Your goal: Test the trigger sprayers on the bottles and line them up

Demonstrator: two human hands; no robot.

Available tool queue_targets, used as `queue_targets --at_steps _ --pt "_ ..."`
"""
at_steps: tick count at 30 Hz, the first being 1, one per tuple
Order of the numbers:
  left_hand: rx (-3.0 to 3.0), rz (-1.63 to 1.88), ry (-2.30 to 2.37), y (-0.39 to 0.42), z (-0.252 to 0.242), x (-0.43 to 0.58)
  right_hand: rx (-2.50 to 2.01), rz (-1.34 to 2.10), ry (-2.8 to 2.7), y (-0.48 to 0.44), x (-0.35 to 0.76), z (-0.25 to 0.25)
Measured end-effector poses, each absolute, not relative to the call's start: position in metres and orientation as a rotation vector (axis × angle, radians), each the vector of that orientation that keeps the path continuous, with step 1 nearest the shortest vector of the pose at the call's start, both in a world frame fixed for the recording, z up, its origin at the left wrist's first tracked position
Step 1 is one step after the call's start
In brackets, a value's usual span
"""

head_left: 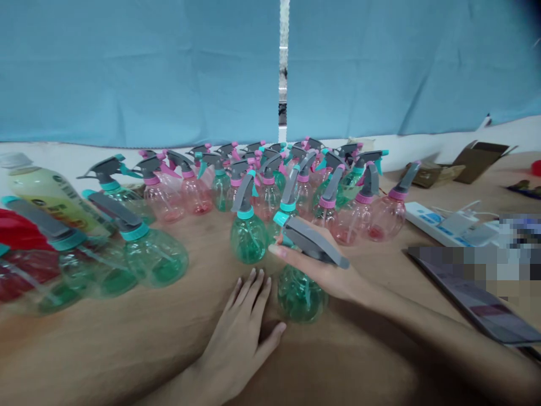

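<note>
We record one green spray bottle [302,299] upright on the brown bench [139,338], its neck under the gray trigger head wrapped by the fingers of the right hand [336,279], and the left hand [236,332] laid flat beside it, fingers slightly spread. We list bench surface running leftward from the left hand to a green spray bottle group [156,259]; a pink-and-green bottle cluster [386,217] bounds the far side, a dark-screened device [473,296] and white power strip [425,223] the right. Behind: blue cloth [147,67] hanging.
</note>
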State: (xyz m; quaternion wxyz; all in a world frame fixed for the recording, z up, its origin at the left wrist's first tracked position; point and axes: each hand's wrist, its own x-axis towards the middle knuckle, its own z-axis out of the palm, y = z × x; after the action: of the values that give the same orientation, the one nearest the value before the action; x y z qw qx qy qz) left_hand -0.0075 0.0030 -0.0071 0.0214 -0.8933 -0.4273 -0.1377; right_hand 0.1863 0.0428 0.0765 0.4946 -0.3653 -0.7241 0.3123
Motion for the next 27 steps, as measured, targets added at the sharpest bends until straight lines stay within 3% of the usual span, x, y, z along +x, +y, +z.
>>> queue_targets --at_steps 14,27 --pt "-2.756 -0.347 -1.315 0.003 -0.004 -0.006 -0.967 0.643 -1.83 0.029 0.187 0.085" --pt "-2.718 -0.346 -1.279 0.003 -0.005 -0.006 -0.73 0.964 -1.665 0.048 0.19 0.067"
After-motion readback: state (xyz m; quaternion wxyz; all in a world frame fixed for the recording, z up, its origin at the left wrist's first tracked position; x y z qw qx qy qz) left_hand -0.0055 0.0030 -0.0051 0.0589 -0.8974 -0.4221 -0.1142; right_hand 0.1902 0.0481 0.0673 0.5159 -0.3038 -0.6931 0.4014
